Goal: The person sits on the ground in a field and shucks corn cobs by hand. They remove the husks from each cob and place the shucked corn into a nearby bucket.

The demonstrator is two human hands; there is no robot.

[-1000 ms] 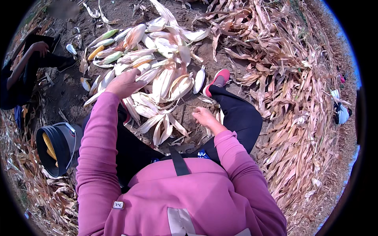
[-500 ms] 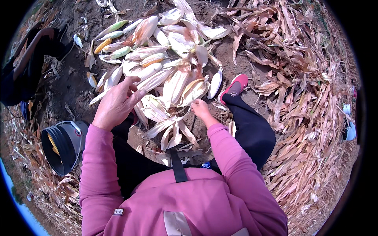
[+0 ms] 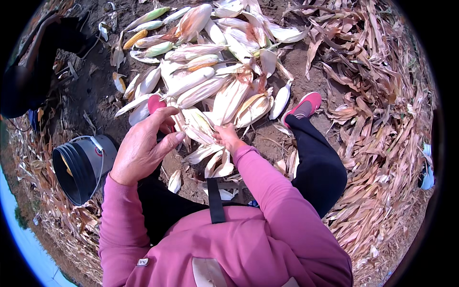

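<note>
Corn [image 3: 198, 82] front and centre, a loose pile of pale-husked ears spread on bare soil [image 3: 103, 103] just ahead of the person, between and beyond the two red shoes [image 3: 311, 101]! Right hand [image 3: 228, 137] is in at the near edge, fingers bent down against the husks [image 3: 198, 125]; whether they are clamped on one or merely resting there, I cannot tell. Left hand [image 3: 148, 146] hangs short of the pile, thumb well apart from the curled fingers, nothing visible in its grasp. Splayed pale leaves [image 3: 222, 162] lie right below the right hand.

Up at the far left of the pile, a bare yellow cob [image 3: 135, 39] shows bright beside green-husked ears [image 3: 152, 51]. Over to the left, a grey bucket [image 3: 106, 152], its mouth showing a bit of yellow inside. Dry stalks [image 3: 377, 153] cover the whole right flank, and at upper left sits a co-worker [image 3: 67, 37] in dark clothes.
</note>
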